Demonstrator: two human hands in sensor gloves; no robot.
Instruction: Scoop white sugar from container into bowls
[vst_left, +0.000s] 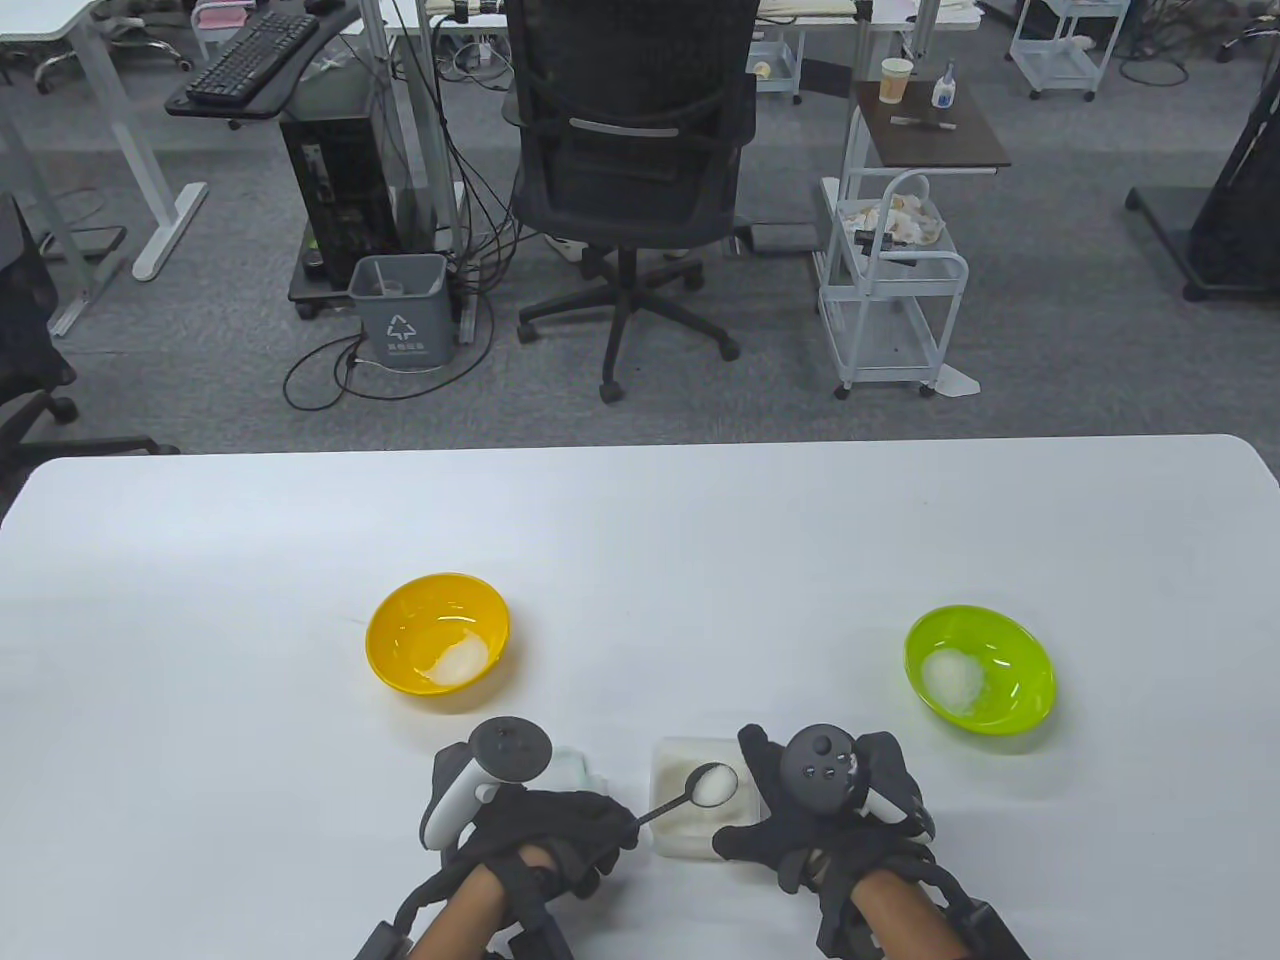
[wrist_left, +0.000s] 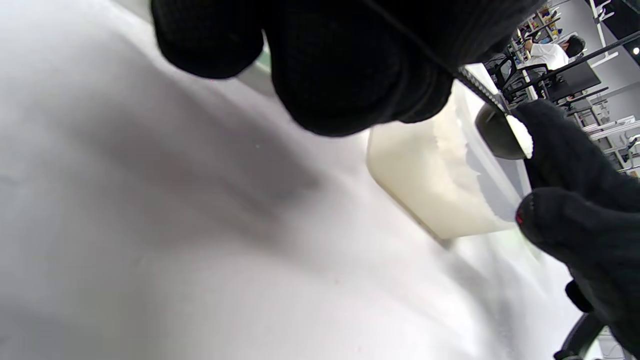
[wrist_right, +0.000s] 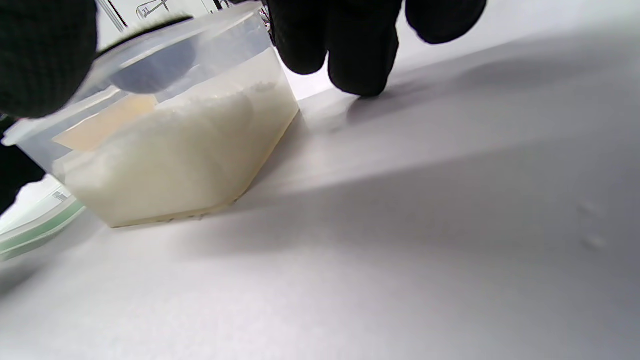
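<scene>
A translucent sugar container (vst_left: 683, 822) stands near the table's front edge, between my hands. My left hand (vst_left: 575, 825) grips a dark spoon (vst_left: 713, 785) by its handle. The spoon's bowl is heaped with white sugar and hangs over the container. My right hand (vst_left: 790, 815) holds the container's right side, with the thumb at the rim and the fingers at the near corner. In the right wrist view the container (wrist_right: 175, 150) is well filled with sugar. A yellow bowl (vst_left: 437, 632) at the left and a green bowl (vst_left: 980, 668) at the right each hold a small heap of sugar.
The container's lid (vst_left: 578, 768), with a green seal, lies flat just behind my left hand. The white table (vst_left: 640, 530) stretches away beyond the bowls. An office chair (vst_left: 630, 170) and a white cart (vst_left: 890, 290) stand on the floor past the far edge.
</scene>
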